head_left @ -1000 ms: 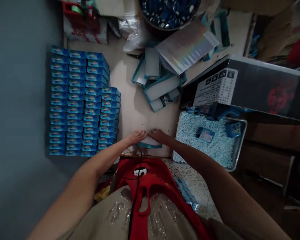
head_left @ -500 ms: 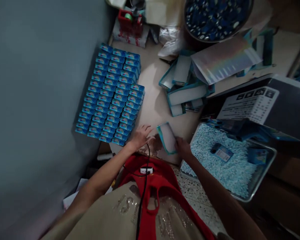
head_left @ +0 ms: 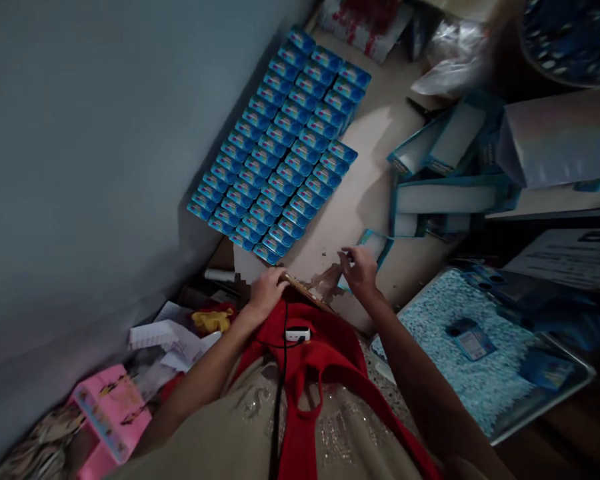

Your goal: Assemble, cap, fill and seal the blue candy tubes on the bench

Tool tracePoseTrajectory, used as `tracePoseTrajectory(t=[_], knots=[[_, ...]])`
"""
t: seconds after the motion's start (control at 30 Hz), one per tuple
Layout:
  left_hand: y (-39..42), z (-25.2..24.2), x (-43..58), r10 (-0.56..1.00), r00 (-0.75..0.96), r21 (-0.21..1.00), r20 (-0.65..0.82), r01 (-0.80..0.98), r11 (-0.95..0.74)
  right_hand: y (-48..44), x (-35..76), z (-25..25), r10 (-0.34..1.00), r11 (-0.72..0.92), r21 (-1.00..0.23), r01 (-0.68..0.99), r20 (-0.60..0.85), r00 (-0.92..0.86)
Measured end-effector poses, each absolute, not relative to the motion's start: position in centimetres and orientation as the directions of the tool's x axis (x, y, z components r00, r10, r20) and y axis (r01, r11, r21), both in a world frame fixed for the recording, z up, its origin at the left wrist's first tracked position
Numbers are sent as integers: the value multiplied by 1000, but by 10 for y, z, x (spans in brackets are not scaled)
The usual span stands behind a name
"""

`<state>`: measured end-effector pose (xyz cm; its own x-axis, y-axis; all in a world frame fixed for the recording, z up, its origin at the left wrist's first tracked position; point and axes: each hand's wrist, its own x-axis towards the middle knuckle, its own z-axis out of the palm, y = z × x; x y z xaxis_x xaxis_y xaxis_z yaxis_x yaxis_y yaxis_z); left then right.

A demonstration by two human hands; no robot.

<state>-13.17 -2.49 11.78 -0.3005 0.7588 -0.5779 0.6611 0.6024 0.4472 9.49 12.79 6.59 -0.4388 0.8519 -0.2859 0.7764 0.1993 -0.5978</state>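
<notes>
At the near edge of the table (head_left: 300, 263), my left hand (head_left: 267, 291) rests with its fingertips at the chipped rim, holding nothing that I can see. To its right is my right hand (head_left: 361, 272), its fingers loosely bent and thumb apart, over an open blue-edged box with a pale inside (head_left: 375, 244). The hand covers much of that box, which lies on the tabletop. Beyond my left hand stand rows of small blue printed boxes (head_left: 275, 153), packed side by side along the wall.
More pale-sided boxes (head_left: 445, 199) lie piled on the right. A clear tray (head_left: 545, 417) holds small pale-blue pieces and several blue packs. A large round container (head_left: 575, 43) stands at the far right. A pink box (head_left: 115, 407) and papers (head_left: 173, 340) are at lower left.
The view has turned, so the table things appear shifted right. My right hand has let go of the pale-sided box, now on the table. My left hand has moved down to the table edge.
</notes>
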Motion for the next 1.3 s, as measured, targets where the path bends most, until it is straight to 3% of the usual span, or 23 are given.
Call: tracePoseTrajectory(t=[0.1, 0.23, 0.33, 0.5, 0.7, 1.13, 1.23, 1.3], knots=[[-12, 124, -180, 877, -247, 354, -412, 843, 404, 106, 47, 61, 750, 240, -724, 647, -285, -597], [5, 119, -238, 954, 78, 411, -290, 910, 51, 66, -6, 55, 778, 234, -771, 593, -217, -590], [13, 103, -265, 929, 266, 445, -256, 886, -132, 47, -32, 50, 843, 231, -714, 661, -192, -502], [16, 83, -284, 912, 379, 465, -154, 842, -272, 33, -71, 54, 907, 215, -546, 810, -195, -373], [15, 80, -296, 897, 439, 497, -57, 791, -356, 38, -107, 61, 941, 118, -385, 916, -252, -227], [13, 86, -301, 861, 479, 522, -171, 785, -334, 32, -116, 56, 924, 195, -408, 892, -229, -307], [11, 94, -299, 919, 393, 566, -33, 765, -307, 43, -118, 60, 905, 217, -405, 888, -258, -339], [1, 106, -292, 967, 214, 583, 136, 772, -253, 48, -113, 67, 884, 233, -413, 880, -287, -369]])
